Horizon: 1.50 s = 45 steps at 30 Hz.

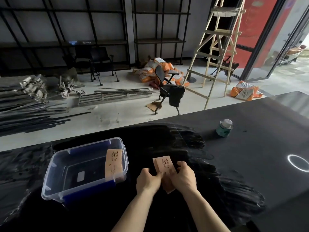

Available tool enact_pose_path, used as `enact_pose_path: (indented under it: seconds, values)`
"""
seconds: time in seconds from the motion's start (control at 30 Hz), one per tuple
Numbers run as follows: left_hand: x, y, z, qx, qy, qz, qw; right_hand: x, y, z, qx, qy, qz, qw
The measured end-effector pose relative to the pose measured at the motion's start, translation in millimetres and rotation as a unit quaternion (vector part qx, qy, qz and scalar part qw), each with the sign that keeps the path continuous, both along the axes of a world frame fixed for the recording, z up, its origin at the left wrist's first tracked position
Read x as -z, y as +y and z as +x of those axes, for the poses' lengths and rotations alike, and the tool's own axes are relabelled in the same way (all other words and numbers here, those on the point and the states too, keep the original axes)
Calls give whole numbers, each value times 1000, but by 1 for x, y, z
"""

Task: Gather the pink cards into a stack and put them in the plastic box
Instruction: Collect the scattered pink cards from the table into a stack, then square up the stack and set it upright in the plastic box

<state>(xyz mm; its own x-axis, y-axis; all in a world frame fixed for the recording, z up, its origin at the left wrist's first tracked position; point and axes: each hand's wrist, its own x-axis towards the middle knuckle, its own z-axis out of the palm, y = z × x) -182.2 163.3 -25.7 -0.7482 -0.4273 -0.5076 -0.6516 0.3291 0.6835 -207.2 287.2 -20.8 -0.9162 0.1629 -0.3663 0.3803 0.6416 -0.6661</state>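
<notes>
A stack of pink cards (164, 164) stands on the black table, gripped from both sides. My left hand (148, 180) presses its left edge and my right hand (183, 177) holds its right edge, fingers curled over the cards. The lower part of the stack is partly hidden between my hands. To the left sits the clear plastic box (55, 166), open on top. Inside it, another batch of pink cards (114, 164) leans against the right wall.
A small teal jar with a clear lid (224, 128) stands on the table at the far right. A white ring of light (298, 163) reflects on the table's right side. Beyond the table's far edge the floor holds a chair, a ladder, metal bars and bags.
</notes>
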Motion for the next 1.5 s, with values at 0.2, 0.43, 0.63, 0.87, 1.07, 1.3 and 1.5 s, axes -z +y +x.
enact_pose_path:
  seconds: [0.2, 0.43, 0.63, 0.87, 1.07, 1.3, 1.5]
  values:
    - [-6, 5, -3, 4, -22, 17, 1000, 0, -8, 0, -1, -31, -59, 998]
    - [-1, -8, 18, -5, 5, 127, 992, 8, -9, 17, 42, -45, -156, 986]
    - [-17, -36, 58, 22, 96, 165, 981, 5, -38, 58, 38, 7, -287, 957]
    - [-17, -85, 138, 72, 207, 123, 968, -7, -96, 123, -39, 19, -392, 919]
    - [-17, -123, 181, -22, 248, 179, 952, -9, -149, 155, -48, -44, -439, 896]
    - [-12, -150, 203, -126, 260, 327, 900, 1, -174, 169, 14, -86, -449, 889]
    - [-43, -130, 177, -170, 187, 325, 911, 0, -179, 167, -2, -103, -434, 895]
